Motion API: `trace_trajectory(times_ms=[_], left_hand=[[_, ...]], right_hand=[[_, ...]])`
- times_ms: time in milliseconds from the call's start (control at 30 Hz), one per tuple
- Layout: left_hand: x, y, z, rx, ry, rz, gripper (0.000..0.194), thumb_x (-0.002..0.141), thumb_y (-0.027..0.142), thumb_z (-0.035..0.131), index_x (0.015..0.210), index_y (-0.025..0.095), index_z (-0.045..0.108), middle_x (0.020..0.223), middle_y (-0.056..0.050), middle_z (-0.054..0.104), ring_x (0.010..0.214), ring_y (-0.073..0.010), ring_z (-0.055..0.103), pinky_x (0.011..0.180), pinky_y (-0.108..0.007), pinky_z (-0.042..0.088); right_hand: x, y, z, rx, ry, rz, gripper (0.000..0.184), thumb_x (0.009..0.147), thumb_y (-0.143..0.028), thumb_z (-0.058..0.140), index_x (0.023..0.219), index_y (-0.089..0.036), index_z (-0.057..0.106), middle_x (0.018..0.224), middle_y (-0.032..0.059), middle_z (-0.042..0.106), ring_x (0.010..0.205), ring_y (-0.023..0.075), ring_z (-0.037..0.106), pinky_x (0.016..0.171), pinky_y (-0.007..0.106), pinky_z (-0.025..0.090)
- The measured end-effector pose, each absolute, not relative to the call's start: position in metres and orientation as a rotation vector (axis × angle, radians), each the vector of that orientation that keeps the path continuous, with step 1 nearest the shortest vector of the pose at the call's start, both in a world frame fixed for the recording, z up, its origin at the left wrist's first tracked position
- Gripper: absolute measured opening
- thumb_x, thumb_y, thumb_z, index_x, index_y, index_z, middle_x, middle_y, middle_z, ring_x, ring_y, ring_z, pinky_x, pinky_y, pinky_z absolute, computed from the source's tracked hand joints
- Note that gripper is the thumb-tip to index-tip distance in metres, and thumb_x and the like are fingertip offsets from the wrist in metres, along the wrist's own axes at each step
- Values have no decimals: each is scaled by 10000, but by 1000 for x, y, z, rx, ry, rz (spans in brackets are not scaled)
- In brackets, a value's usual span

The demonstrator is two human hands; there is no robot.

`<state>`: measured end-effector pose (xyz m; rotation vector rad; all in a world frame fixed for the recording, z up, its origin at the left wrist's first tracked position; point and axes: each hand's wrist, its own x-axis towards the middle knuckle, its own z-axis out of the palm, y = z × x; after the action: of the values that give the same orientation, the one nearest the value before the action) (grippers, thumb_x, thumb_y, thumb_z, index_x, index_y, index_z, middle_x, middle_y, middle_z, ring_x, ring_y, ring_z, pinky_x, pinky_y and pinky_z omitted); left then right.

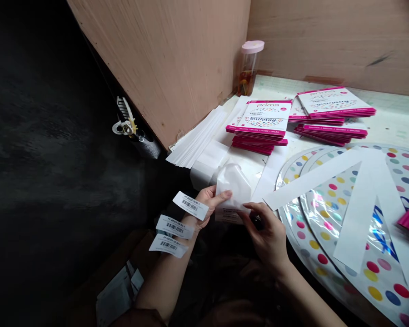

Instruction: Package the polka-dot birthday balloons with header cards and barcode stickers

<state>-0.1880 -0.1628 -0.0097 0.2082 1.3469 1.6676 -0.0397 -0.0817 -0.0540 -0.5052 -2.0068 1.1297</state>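
My left hand [211,200] pinches a curled strip of white label backing paper [232,184], thumb on top. Three barcode stickers [175,226] are stuck along my left wrist and forearm. My right hand [266,234] is closed at the lower edge of the same paper, its fingertips pinching at a label there. Both hands are at the near edge of the table, just left of the dotted foil balloons [330,218].
Stacks of pink "birthday" cards [262,122] and more stacks [334,113] lie further back. White sheets [197,141] lean by the wooden wall. A pink-lidded jar [248,68] stands in the corner. A hair claw [125,123] hangs at left.
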Motion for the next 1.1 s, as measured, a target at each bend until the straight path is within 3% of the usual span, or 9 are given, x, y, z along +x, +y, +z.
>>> trace_trajectory(times_ms=[100,300,500,767,900,1033,1100], left_hand=[[-186,-167,-9,224,1365,1682,424,624,346,864,934,105,705,784,-60,734,700,-163,654,697,-260,486],[-185,-168,-16,364,1439,1597,467,652,391,850,981,99,693,850,-73,734,809,-202,665,777,-292,481],[-180,-163,-18,243,1419,1679,465,613,370,871,951,109,685,823,-43,727,722,-165,653,740,-278,491],[-181,-160,-20,194,1431,1712,475,614,370,866,959,101,681,783,-49,720,728,-186,657,712,-286,507],[-193,-158,-23,141,1421,1721,463,589,377,873,909,107,675,759,-45,708,680,-173,648,680,-288,513],[-208,-156,-25,127,1456,1721,459,577,363,881,878,137,617,783,-41,704,677,-152,648,661,-267,498],[-213,-156,-23,120,1496,1730,475,591,382,873,887,161,574,797,-31,699,672,-142,645,637,-251,474]], right_hand=[[-39,-81,-51,-433,-2049,1027,256,894,-134,596,1130,-231,624,799,6,578,708,131,578,656,260,491],[-38,-82,-50,-345,-2086,841,299,868,-68,614,1122,-224,639,837,35,600,756,154,571,673,293,503],[-34,-83,-56,-294,-2085,617,471,811,-19,662,1224,-242,618,887,63,598,782,182,532,679,338,496],[-27,-97,-41,-299,-2112,657,273,828,9,602,1002,-197,643,840,61,574,775,181,512,686,340,469],[-3,-121,-8,-304,-2102,960,227,813,19,591,928,-176,617,816,61,572,777,177,522,683,318,461],[-6,-148,11,-179,-2057,1860,88,852,-151,639,793,-199,594,733,12,590,678,131,558,603,238,459],[-21,-164,5,-168,-1954,2233,154,849,-232,664,729,-197,575,704,-3,595,651,117,561,598,218,456]])
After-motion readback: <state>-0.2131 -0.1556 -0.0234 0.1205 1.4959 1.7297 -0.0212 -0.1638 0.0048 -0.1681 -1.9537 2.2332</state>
